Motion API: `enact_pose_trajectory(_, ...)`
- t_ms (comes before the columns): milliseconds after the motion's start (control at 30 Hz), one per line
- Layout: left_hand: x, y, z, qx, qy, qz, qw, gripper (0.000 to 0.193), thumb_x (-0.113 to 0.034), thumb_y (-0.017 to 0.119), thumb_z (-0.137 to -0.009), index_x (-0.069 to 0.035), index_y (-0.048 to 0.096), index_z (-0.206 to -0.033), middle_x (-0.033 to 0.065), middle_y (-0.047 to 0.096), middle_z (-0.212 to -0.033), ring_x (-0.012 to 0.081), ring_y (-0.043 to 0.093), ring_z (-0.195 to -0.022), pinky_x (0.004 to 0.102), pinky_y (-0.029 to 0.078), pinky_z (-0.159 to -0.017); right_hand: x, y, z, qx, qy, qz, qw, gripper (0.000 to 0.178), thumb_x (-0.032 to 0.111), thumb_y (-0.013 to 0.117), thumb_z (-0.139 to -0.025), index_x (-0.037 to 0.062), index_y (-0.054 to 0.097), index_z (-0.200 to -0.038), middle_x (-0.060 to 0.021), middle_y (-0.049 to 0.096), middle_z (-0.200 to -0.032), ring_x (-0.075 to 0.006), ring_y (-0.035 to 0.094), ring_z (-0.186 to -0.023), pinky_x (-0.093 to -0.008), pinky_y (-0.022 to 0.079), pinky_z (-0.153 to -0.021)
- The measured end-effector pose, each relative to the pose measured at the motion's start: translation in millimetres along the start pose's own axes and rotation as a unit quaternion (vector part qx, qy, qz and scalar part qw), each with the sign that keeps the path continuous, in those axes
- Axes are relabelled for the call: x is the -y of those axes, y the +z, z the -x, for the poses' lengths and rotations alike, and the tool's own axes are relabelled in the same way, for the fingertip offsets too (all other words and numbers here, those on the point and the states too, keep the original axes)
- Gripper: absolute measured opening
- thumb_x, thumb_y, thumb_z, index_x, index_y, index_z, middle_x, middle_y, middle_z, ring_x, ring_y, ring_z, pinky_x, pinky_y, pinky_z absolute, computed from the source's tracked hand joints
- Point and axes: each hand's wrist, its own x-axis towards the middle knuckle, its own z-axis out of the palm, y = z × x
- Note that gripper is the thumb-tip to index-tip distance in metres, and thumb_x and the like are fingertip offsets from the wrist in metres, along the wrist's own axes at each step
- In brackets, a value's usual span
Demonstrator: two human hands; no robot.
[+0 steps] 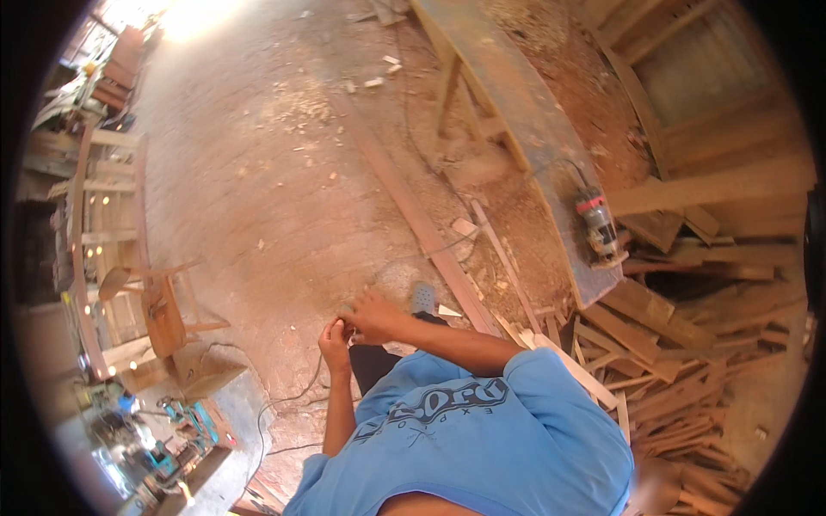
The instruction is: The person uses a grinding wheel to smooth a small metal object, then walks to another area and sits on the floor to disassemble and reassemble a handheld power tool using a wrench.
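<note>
My left hand (334, 342) is raised in front of my body with its fingers pinched together. Something small and dark shows at its fingertips, too small to name. A thin grey cord (299, 395) runs from the table at lower left up toward this hand; whether the fingers hold it cannot be made out. Right beside it, my right hand (376, 316) reaches across from the right, back upward. Motion smears its fingers, so their grip is unclear. Below the hands are my dark trouser leg (372, 365) and a grey clog (422, 297).
A long bench (551, 146) on the right bears a power tool (595, 225) with a cord. Wood scraps (688, 370) pile up behind it. A long plank (413, 211) lies on the dusty floor. At left stand a wooden chair (163, 316) and a tool-covered table (237, 420).
</note>
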Motion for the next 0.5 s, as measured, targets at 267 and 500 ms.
enact_pose_trajectory(267,9.6,-123.5,-3.8,-0.272,-0.126,0.508,0.807,0.048,-0.046,0.068,-0.088,0.000,0.056,-0.095,0.0098,0.060,-0.080,0.0201,0.058,-0.070,0.0330,0.052,-0.066,-44.9,28.1,75.7,0.178,0.017,0.037,0.983,0.023,0.023,0.055,-0.091,0.0121,0.072,-0.103,-0.0148,0.071,-0.100,-0.0350,0.069,-0.091,-0.0474,0.054,-0.074)
enact_pose_trajectory(500,31.7,-301.8,92.5,-0.445,-0.005,0.501,0.743,0.038,-0.044,0.066,-0.091,-0.006,0.060,-0.090,-0.0031,0.047,-0.059,0.0097,0.044,-0.048,0.0252,0.038,-0.047,-236.0,-63.8,174.3,0.228,0.290,0.249,0.895,0.028,0.020,0.057,-0.092,0.0073,0.072,-0.111,-0.0248,0.070,-0.101,-0.0426,0.067,-0.098,-0.0502,0.052,-0.085)
